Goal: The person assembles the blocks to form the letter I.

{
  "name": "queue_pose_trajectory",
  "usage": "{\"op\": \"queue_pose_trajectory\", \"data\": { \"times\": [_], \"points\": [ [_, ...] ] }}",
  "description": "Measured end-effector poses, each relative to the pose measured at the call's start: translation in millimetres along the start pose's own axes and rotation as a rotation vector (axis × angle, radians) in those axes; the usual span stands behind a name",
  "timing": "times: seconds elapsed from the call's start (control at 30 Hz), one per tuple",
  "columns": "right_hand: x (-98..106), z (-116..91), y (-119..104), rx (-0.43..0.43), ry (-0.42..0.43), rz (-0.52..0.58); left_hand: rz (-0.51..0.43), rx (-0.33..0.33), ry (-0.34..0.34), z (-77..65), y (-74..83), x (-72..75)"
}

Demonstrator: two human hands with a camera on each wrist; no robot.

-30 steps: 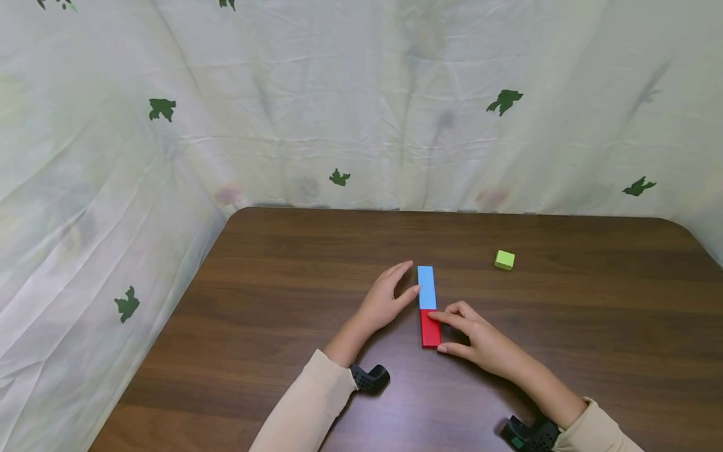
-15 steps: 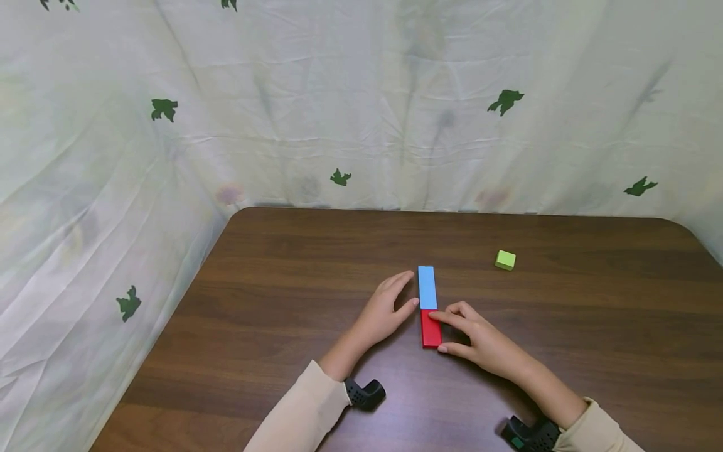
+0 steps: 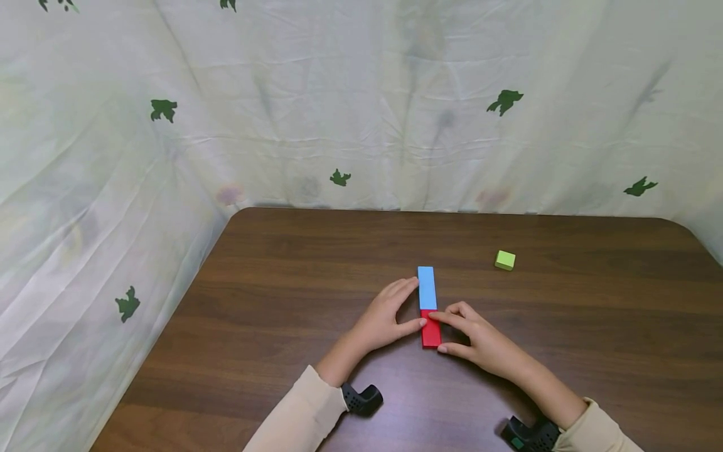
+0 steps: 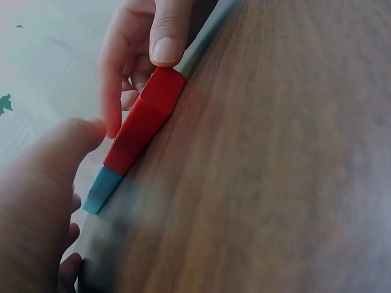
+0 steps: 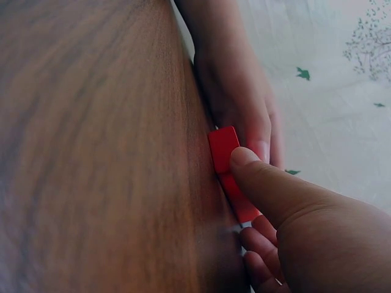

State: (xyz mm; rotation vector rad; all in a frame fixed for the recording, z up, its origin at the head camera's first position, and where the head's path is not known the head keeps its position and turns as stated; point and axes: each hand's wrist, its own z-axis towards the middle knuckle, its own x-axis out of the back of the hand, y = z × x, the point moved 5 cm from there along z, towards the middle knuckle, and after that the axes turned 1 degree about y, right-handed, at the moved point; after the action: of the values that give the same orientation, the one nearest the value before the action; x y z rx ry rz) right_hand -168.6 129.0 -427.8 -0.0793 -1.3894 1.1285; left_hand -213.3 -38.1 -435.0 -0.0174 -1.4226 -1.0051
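Shifted left hand [image 3: 377,321] toward six o'clock in head view, with grip wide beside flat blue rectangular block [image 3: 427,289] and, at its six o'clock, flat red rectangular block [image 3: 432,336], perhaps aligning both. Right wrist: pinching red block with right hand [image 5: 321,223], probably steadying it.

So, 3 blocks total: 1 blue block [image 3: 427,287], 1 red block [image 3: 432,335], 1 green block [image 3: 505,260] far right. 2 hands, left hand [image 3: 383,319] plus right hand [image 3: 481,339]. 2 beige sleeves [image 3: 302,411], 2 black wrist gadgets [image 3: 364,400], 1 table [image 3: 271,295].
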Motion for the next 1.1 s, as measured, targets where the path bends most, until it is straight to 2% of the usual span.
{"op": "queue_pose_trajectory", "data": {
  "times": [0.3, 0.77, 0.97, 1.1],
  "points": [
    [0.7, 0.6, -0.5, 0.006, 0.005, -0.011, 0.088, -0.031, -0.06, -1.4, 4.0, -0.2],
    [4.7, 2.3, -3.1, -0.009, 0.0, -0.004, 0.116, -0.063, -0.066, -0.6, 6.3, 1.0],
    [14.3, 3.6, -3.4, -0.035, 0.045, 0.029, 0.111, -0.058, -0.071, -0.6, 6.6, 0.5],
    [23.7, 4.2, -5.4, -0.045, 0.089, 0.01, 0.113, -0.056, -0.074, -0.7, 6.4, 0.4]
  ]
}}
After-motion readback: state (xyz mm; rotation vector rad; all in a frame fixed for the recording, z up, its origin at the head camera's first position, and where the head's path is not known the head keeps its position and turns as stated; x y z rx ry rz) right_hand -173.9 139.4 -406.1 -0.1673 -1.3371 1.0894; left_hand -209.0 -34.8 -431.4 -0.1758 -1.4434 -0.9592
